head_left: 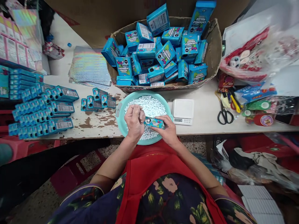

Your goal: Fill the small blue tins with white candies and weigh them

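Observation:
Over a turquoise basin (120, 124) of small pale candies (149, 104), my right hand (169, 129) grips a small blue candy box (154, 123) lying on its side, its end toward the left. A round opening shows at that end. My left hand (135, 121) is closed just left of the box, thumb pressed on curled fingers. What it holds, if anything, is hidden.
Behind the basin stands a cardboard carton (213, 67) heaped with blue boxes. Stacked blue boxes (62, 107) sit at left, near holographic sheets (87, 67). To the right are a digital scale (183, 111), scissors (225, 115) and bagged items (247, 62).

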`<state>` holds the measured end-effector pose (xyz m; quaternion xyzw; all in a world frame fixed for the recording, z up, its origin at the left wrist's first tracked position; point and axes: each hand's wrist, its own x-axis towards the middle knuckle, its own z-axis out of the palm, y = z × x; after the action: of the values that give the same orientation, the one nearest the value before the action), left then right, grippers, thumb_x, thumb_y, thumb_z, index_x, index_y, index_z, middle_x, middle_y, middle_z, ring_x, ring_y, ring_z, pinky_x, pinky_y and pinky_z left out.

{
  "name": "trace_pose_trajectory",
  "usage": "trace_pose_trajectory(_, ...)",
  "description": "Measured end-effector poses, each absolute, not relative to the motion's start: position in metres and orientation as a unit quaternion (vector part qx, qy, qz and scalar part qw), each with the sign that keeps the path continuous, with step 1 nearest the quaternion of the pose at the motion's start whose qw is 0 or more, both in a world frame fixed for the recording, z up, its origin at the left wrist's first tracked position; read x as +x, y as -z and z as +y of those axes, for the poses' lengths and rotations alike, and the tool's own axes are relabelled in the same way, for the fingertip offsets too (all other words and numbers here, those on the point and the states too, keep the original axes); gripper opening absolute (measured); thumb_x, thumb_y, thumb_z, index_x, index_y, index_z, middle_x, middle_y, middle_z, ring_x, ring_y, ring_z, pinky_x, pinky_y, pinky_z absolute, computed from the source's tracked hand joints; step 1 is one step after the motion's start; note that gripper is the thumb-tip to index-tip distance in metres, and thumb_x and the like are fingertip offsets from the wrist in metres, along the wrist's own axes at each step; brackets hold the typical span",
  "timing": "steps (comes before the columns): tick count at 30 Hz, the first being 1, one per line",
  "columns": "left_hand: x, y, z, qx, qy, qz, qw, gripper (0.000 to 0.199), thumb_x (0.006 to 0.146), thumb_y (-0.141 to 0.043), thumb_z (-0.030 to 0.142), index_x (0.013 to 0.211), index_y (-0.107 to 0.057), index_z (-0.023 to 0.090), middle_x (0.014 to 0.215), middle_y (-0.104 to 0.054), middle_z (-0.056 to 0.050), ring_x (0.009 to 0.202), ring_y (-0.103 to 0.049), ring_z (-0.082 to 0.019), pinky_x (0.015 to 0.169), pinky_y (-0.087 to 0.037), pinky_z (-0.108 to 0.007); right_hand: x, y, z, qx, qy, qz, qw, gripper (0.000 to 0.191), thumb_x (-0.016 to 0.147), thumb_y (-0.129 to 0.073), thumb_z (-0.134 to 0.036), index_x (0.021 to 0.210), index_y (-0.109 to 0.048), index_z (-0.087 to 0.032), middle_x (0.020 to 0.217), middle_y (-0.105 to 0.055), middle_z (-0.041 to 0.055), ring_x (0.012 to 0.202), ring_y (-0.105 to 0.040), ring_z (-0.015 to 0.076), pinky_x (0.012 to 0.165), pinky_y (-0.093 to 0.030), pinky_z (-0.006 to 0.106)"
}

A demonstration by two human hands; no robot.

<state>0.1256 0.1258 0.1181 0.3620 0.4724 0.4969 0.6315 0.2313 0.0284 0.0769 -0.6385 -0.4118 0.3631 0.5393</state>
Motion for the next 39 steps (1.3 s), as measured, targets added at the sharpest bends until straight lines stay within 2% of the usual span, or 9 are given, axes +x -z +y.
trace_pose_trajectory(3,0.111,-0.103,0.137,0.431,-0.439,0.513,0.599,0.031,0.085,-0.058,0.051,0.076,-0.055,0.022,0.052,-0.044,0.004,0.045,-0.041,-0.009,0.043,-0.035,-0.020,0.246,-0.086,0.021,-0.625,-0.389,-0.386,0.555,0.040,0.067,-0.083,-0.035,0.103,-0.068,-0.025,0.101,-0.064,0.0031,0.096,-0.063,0.0190,0.087,-0.052,0.036)
trace_pose_trajectory(5,0.098,-0.091,0.146,0.572,-0.309,0.537,0.538,0.025,0.082,-0.063,0.046,0.079,-0.060,0.022,0.070,-0.062,-0.002,0.069,-0.059,-0.017,0.062,-0.048,-0.027,0.263,-0.091,0.012,-0.638,-0.371,-0.382,0.556,0.040,0.067,-0.083,-0.035,0.103,-0.068,-0.026,0.103,-0.064,0.0039,0.098,-0.063,0.0199,0.088,-0.052,0.037)
trace_pose_trajectory(9,0.091,-0.085,0.174,0.779,-0.164,0.474,0.376,0.019,0.082,-0.064,0.037,0.094,-0.067,0.023,0.111,-0.067,-0.008,0.109,-0.058,-0.027,0.096,-0.043,-0.042,0.312,-0.084,-0.004,-0.709,-0.273,-0.337,0.557,0.040,0.066,-0.082,-0.036,0.101,-0.067,-0.023,0.100,-0.063,0.0040,0.095,-0.062,0.0207,0.086,-0.053,0.039)
trace_pose_trajectory(13,0.134,-0.093,0.241,0.826,-0.206,0.456,0.259,0.027,0.087,-0.056,0.033,0.112,-0.062,0.022,0.117,-0.063,-0.011,0.109,-0.058,-0.026,0.094,-0.044,-0.038,0.358,-0.050,-0.003,-0.762,-0.200,-0.235,0.570,0.047,0.064,-0.082,-0.036,0.103,-0.063,-0.019,0.098,-0.060,0.0034,0.091,-0.062,0.0187,0.087,-0.052,0.038)
trace_pose_trajectory(20,0.221,-0.062,0.330,0.843,0.115,0.495,0.176,0.053,0.073,-0.071,0.030,0.122,-0.056,0.016,0.112,-0.064,-0.018,0.108,-0.059,-0.037,0.088,-0.046,-0.045,0.385,0.000,0.016,-0.789,-0.189,-0.283,0.512,0.046,0.068,-0.076,-0.045,0.101,-0.064,-0.016,0.100,-0.060,0.0063,0.095,-0.060,0.0203,0.087,-0.051,0.039)
trace_pose_trajectory(23,0.215,-0.060,0.324,0.849,0.043,0.503,0.158,0.045,0.078,-0.066,0.032,0.118,-0.056,0.015,0.112,-0.064,-0.017,0.107,-0.059,-0.037,0.089,-0.046,-0.046,0.386,-0.008,0.011,-0.801,-0.144,-0.323,0.482,0.051,0.071,-0.075,-0.044,0.112,-0.060,-0.018,0.113,-0.059,0.0092,0.110,-0.056,0.0232,0.097,-0.047,0.045)
trace_pose_trajectory(29,0.158,-0.126,0.269,0.861,-0.220,0.397,0.229,0.051,0.086,-0.057,0.053,0.125,-0.050,0.021,0.120,-0.057,-0.008,0.118,-0.051,-0.029,0.101,-0.039,-0.048,0.366,-0.090,0.000,-0.788,-0.025,-0.387,0.479,0.049,0.080,-0.070,-0.034,0.125,-0.053,-0.025,0.123,-0.056,0.0102,0.122,-0.053,0.0261,0.103,-0.045,0.050)
trace_pose_trajectory(34,0.121,-0.159,0.186,0.891,-0.105,0.202,0.392,0.043,0.078,-0.070,0.044,0.116,-0.062,0.025,0.107,-0.066,-0.009,0.097,-0.062,-0.025,0.086,-0.049,-0.037,0.303,-0.132,0.015,-0.686,-0.144,-0.583,0.411,0.071,0.074,-0.077,-0.033,0.137,-0.044,-0.028,0.131,-0.056,0.0111,0.126,-0.051,0.0310,0.106,-0.043,0.052)
trace_pose_trajectory(39,0.099,-0.117,0.152,0.818,-0.034,0.250,0.517,0.038,0.085,-0.061,0.045,0.119,-0.059,0.028,0.109,-0.068,-0.007,0.096,-0.065,-0.023,0.081,-0.051,-0.034,0.268,-0.103,0.002,-0.667,-0.371,-0.548,0.342,0.046,0.079,-0.073,-0.031,0.122,-0.057,-0.025,0.105,-0.066,0.0064,0.098,-0.065,0.0222,0.084,-0.055,0.036)
